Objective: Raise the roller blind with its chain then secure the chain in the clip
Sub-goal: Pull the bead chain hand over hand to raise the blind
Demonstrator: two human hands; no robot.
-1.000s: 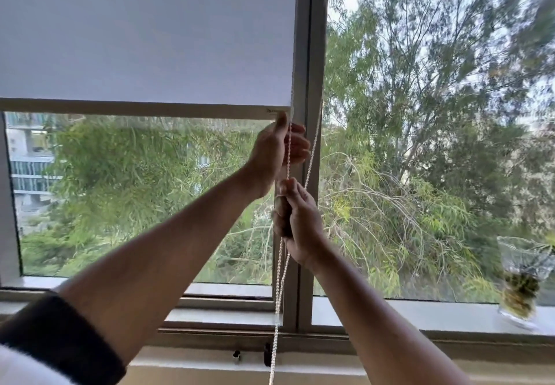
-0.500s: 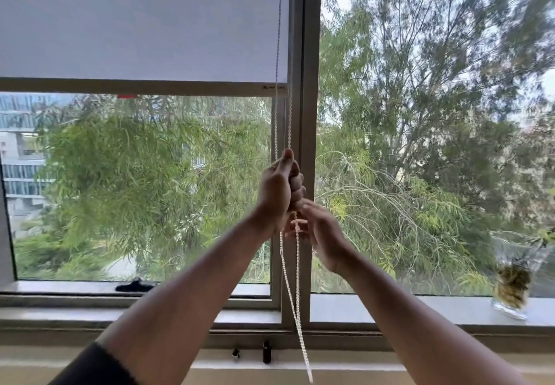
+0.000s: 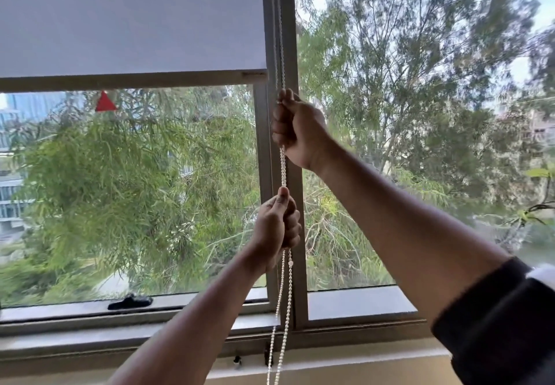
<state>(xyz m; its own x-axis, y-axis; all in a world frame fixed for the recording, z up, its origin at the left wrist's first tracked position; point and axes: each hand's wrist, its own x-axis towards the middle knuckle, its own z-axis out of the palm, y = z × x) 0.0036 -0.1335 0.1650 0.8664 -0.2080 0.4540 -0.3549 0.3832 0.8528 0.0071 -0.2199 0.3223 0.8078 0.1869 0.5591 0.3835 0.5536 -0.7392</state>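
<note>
A pale grey roller blind (image 3: 132, 18) covers the upper part of the left window pane, its bottom bar (image 3: 126, 82) about a quarter of the way down the view. A white beaded chain (image 3: 283, 168) hangs along the grey centre mullion. My right hand (image 3: 297, 129) is fisted around the chain just under the blind's bottom corner. My left hand (image 3: 277, 224) grips the chain lower down, thumb up. Two strands hang loose below it to the sill. A small dark clip (image 3: 266, 356) sits on the wall under the frame.
A black window latch (image 3: 129, 301) lies on the lower left frame. A red triangle sticker (image 3: 105, 102) is on the glass. Plant leaves (image 3: 537, 210) show at the right edge. Trees and buildings fill the view outside.
My right hand has moved up the chain from below my left hand to near the blind's bottom bar. My left hand has dropped lower on the chain. The view has shifted left.
</note>
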